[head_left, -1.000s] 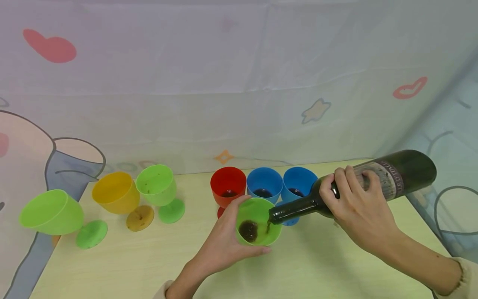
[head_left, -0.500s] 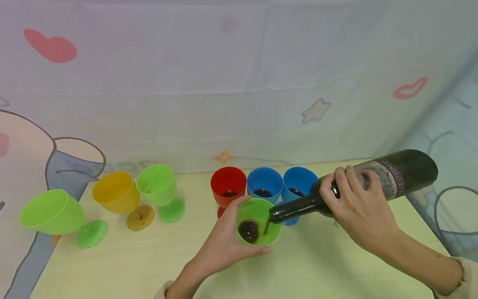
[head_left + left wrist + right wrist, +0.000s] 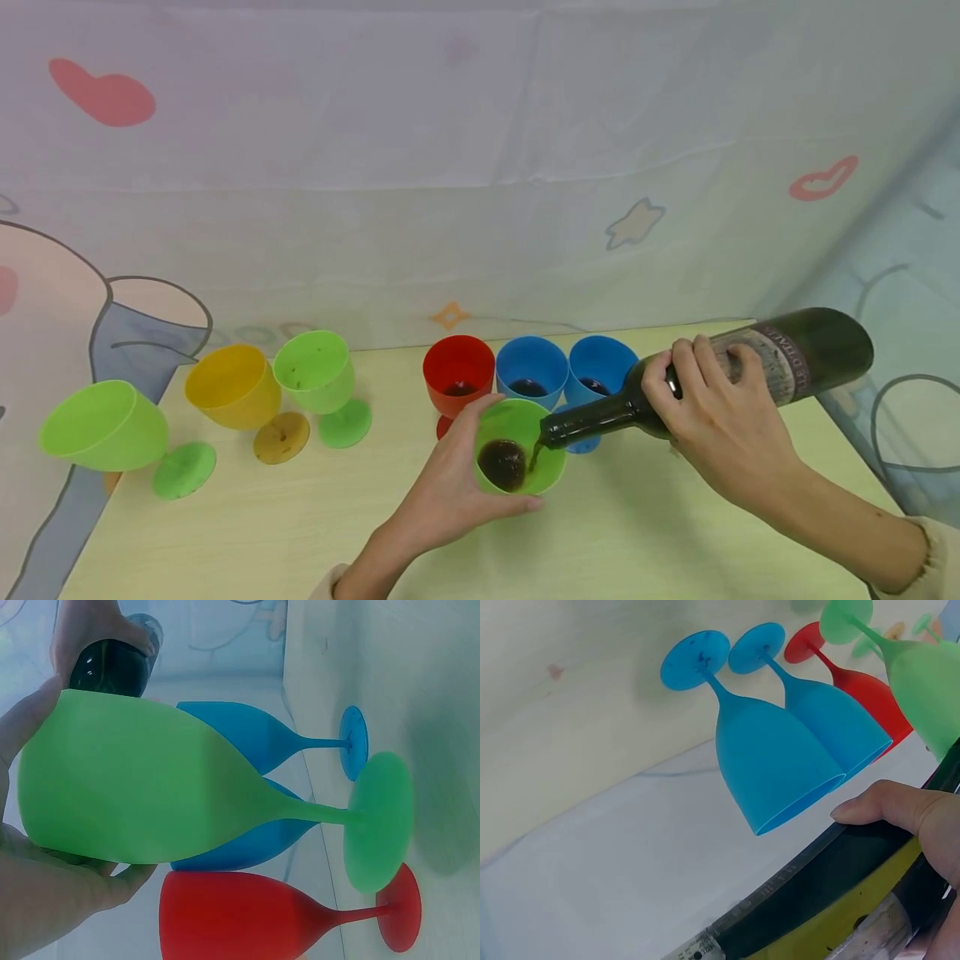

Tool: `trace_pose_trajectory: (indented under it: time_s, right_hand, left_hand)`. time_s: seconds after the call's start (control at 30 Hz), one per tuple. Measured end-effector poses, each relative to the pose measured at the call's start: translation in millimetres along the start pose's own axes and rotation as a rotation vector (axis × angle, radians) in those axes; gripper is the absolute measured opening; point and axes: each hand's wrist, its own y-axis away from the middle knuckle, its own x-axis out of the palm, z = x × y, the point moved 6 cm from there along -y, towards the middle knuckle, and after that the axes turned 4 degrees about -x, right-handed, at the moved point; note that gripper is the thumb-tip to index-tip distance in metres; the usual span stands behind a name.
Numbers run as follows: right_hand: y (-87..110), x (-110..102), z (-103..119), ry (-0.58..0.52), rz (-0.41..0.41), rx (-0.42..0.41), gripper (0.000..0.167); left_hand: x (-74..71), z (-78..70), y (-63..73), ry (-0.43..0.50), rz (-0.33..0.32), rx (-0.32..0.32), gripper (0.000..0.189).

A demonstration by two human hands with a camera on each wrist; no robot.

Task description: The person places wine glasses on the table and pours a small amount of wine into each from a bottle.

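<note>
My left hand (image 3: 450,492) holds a light-green plastic goblet (image 3: 557,467) around its bowl, thumb on the near side. Dark liquid (image 3: 502,465) lies at the bottom of that bowl. A wine bottle (image 3: 828,350) is tilted down to the left, gripped by my right hand (image 3: 720,421) around its shoulder and label. From its mouth, just inside the goblet's rim, a thin dark stream falls. The left wrist view shows the goblet's stem and round foot (image 3: 379,825); whether the foot touches the table, I cannot tell.
Behind the held goblet stand a red goblet (image 3: 459,367) and two blue goblets (image 3: 531,362), each with dark liquid inside. Farther left on the pale table (image 3: 262,533) are a green goblet (image 3: 315,375), a yellow goblet (image 3: 236,392) and another green goblet (image 3: 108,425). A patterned cloth hangs behind.
The dark pool in the green goblet has grown wider while the stream keeps running. The bottle's base has dipped slightly; both hands are almost in the same place.
</note>
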Motion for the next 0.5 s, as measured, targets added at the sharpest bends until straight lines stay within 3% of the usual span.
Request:
trace_pose_trajectory:
  time_s: [0.23, 0.5]
  right_hand:
    - [0.8, 1.1, -0.1, -0.01, -0.001, 0.012, 0.095]
    - [4.3, 6.1, 0.0, -0.092, -0.025, 0.061, 0.08]
  left_hand:
    - [-0.7, -0.8, 0.6, 0.025, 0.01, 0.032, 0.093]
    - [-2.3, -1.1, 1.0, 0.037, 0.002, 0.013, 0.092]
